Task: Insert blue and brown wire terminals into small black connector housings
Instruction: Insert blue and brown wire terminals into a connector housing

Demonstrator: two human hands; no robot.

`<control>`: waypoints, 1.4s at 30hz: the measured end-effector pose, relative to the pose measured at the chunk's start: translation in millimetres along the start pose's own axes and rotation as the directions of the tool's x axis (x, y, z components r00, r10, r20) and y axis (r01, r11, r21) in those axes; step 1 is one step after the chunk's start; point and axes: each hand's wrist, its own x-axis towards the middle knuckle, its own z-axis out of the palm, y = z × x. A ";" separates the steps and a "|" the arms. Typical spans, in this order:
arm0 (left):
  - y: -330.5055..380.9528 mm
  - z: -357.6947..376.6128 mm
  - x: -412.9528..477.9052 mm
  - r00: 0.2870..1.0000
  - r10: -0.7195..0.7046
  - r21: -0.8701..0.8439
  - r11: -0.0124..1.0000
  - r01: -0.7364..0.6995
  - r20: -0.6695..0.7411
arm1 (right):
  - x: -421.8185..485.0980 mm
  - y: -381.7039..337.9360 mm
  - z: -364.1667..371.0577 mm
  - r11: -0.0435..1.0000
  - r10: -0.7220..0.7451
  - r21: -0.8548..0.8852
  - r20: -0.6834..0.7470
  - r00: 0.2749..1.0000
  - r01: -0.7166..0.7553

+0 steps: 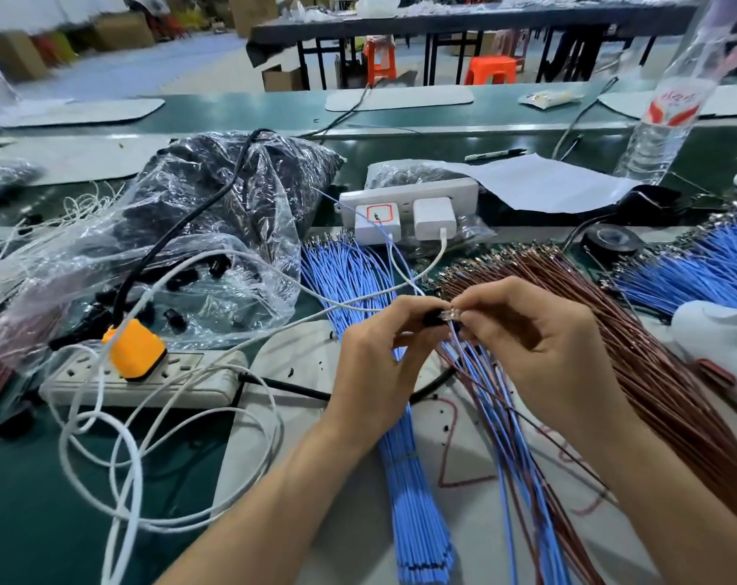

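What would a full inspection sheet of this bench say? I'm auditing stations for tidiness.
Surface: green bench top with pale grey mat.
Job's things: small black connector housing; blue wire bundle; brown wire bundle.
Clutter: clear plastic bag of black parts; clear water bottle; black tape roll; white paper sheet.
Grippers: left hand pinches the housing; right hand pinches wire terminals at it.
Cables: white charger cables; grey power strip, orange plug.
Surroundings: orange plastic stools, cardboard boxes.

Glossy crinkled plastic bag (215,213), smooth blue wires (413,479) — shiny metal terminals (453,313), matt white paper (540,183)
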 end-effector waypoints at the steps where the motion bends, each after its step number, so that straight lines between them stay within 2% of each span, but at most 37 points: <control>1: -0.3 -0.4 0.0 1.000 0.005 0.036 0.999 -0.005 0.005 | 0.4 0.5 -1.2 0.995 -0.061 -0.081 0.009 0.998 0.062; 4: 1.1 -2.2 0.6 0.998 0.064 0.171 0.983 -0.064 0.003 | 1.7 1.3 -5.5 0.926 -0.227 -0.291 0.079 0.971 0.240; 8: 3.7 -2.6 2.7 0.991 0.131 0.271 0.953 -0.137 0.040 | 5.0 4.8 -12.4 0.898 -0.225 -0.349 0.162 0.961 0.270; 10: 5.3 -2.7 3.3 0.991 0.126 0.265 0.955 -0.133 0.043 | 5.1 6.2 -14.0 0.947 -0.136 -0.270 0.164 0.977 0.177; 13: 7.5 -2.6 3.3 0.995 0.089 0.235 0.967 -0.098 0.049 | 3.7 7.5 -12.9 0.993 0.118 -0.011 0.140 0.983 -0.118; 15: 7.2 -2.6 2.7 0.998 0.032 0.199 0.979 -0.043 0.056 | 3.4 10.1 -11.3 0.963 0.228 0.110 0.151 0.962 -0.245; 19: 9.6 -3.7 1.0 0.990 -0.106 0.107 0.990 0.096 0.096 | 5.7 12.9 -10.8 0.903 0.325 0.220 0.217 0.921 -0.370; 24: 11.5 -4.7 0.8 0.983 -0.121 0.093 0.990 0.109 0.140 | 5.5 14.9 -10.1 0.738 0.447 0.407 0.303 0.842 -0.538; 27: 11.2 -4.7 0.9 0.980 -0.126 0.113 0.988 0.110 0.152 | 5.2 16.0 -11.9 0.662 0.477 0.455 0.357 0.803 -0.596; 31: 11.4 -4.2 0.6 0.981 -0.125 0.121 0.987 0.108 0.148 | 4.4 19.6 -13.5 0.627 0.477 0.456 0.417 0.774 -0.632; 37: 11.1 -4.7 1.3 0.980 -0.133 0.133 0.985 0.114 0.148 | 3.6 23.2 -11.8 0.679 0.449 0.437 0.388 0.805 -0.590; 42: 11.0 -4.5 0.0 0.978 -0.147 0.187 0.975 0.118 0.146 | 4.6 22.8 -13.2 0.650 0.458 0.448 0.413 0.787 -0.614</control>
